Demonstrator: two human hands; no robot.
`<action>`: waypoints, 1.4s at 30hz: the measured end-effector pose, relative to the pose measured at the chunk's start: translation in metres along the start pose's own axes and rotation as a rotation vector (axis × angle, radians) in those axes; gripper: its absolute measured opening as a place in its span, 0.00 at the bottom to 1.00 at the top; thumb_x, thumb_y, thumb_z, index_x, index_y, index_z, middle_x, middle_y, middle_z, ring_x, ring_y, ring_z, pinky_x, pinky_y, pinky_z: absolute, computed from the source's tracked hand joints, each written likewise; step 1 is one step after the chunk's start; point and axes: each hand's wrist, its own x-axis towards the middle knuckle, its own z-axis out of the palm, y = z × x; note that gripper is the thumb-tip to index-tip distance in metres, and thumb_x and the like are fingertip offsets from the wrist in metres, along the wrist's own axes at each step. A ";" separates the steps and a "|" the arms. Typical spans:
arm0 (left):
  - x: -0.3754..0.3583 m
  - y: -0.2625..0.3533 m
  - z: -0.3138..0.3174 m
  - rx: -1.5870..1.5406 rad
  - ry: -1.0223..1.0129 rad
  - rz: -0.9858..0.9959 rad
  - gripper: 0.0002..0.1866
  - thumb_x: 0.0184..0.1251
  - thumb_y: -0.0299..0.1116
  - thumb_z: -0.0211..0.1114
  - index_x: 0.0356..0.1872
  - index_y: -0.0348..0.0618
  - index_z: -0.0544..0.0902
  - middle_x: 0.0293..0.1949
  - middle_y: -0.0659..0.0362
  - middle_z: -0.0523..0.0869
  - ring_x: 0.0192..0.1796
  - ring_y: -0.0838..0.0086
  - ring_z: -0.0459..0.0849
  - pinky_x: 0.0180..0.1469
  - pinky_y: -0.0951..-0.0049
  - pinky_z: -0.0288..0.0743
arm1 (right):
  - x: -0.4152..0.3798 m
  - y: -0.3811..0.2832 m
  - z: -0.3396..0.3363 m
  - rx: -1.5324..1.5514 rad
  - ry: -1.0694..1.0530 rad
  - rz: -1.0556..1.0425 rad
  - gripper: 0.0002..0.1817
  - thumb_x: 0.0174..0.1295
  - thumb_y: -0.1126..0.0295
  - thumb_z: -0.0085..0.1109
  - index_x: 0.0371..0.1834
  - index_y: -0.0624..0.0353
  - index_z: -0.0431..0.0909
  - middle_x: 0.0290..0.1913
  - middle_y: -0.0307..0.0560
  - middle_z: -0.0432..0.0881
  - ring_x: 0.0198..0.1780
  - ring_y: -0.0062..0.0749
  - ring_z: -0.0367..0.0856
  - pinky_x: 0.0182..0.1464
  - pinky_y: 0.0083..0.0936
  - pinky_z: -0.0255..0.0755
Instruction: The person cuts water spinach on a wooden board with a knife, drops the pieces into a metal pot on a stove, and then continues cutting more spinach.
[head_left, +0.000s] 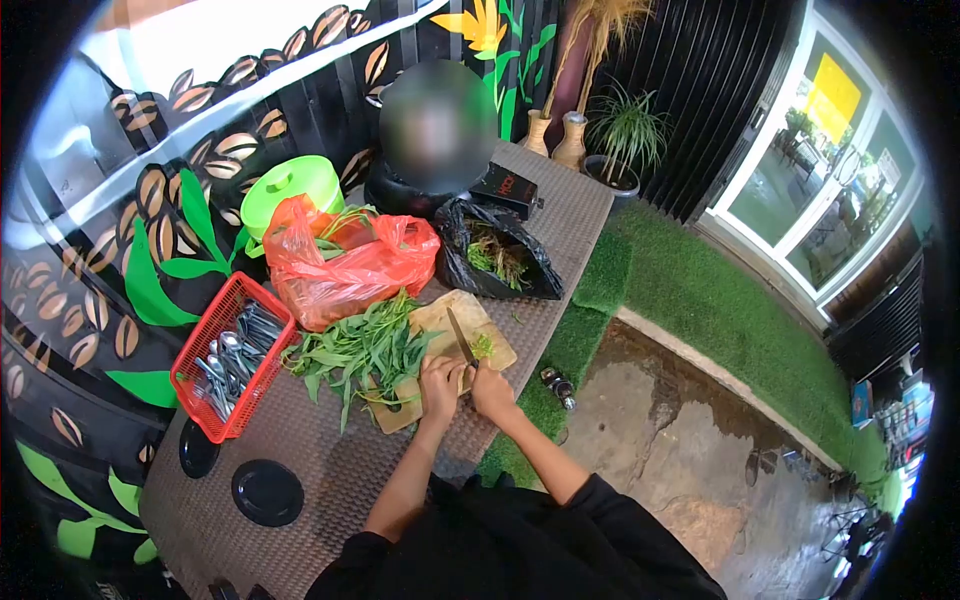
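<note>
My right hand point(490, 391) is wrapped round the handle of a knife point(461, 335), whose blade points away from me over a wooden cutting board point(463, 307). Just left of it, my left hand point(440, 384) is closed on the stems of leafy greens point(365, 345). The bunch spreads leftward from the board onto the table. Beside the blade, on the board's right side, lies a small pile of chopped green pieces point(483, 346). My fingers partly hide the held stems.
Beyond the board stand a red plastic bag point(350, 265), a black bag with plant scraps point(500, 262) and a lime-green lidded pot point(290, 188). At left are a red cutlery basket point(235, 350) and black plates point(267, 492). The woven table's point(350, 470) right edge is close to my right hand.
</note>
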 end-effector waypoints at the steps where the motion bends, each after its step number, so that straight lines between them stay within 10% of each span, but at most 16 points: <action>1: 0.000 0.001 0.000 -0.011 0.009 -0.010 0.06 0.56 0.24 0.63 0.32 0.37 0.86 0.33 0.53 0.83 0.42 0.61 0.77 0.47 0.64 0.72 | -0.003 0.001 -0.002 -0.008 0.002 -0.009 0.18 0.69 0.58 0.42 0.44 0.65 0.65 0.35 0.68 0.81 0.36 0.60 0.82 0.38 0.48 0.77; 42: -0.006 -0.009 0.010 -0.021 0.058 -0.014 0.05 0.54 0.26 0.65 0.30 0.37 0.85 0.32 0.54 0.82 0.40 0.60 0.76 0.45 0.64 0.72 | -0.011 0.002 0.006 -0.043 -0.049 0.041 0.21 0.70 0.56 0.40 0.45 0.67 0.66 0.34 0.70 0.80 0.38 0.63 0.80 0.39 0.52 0.75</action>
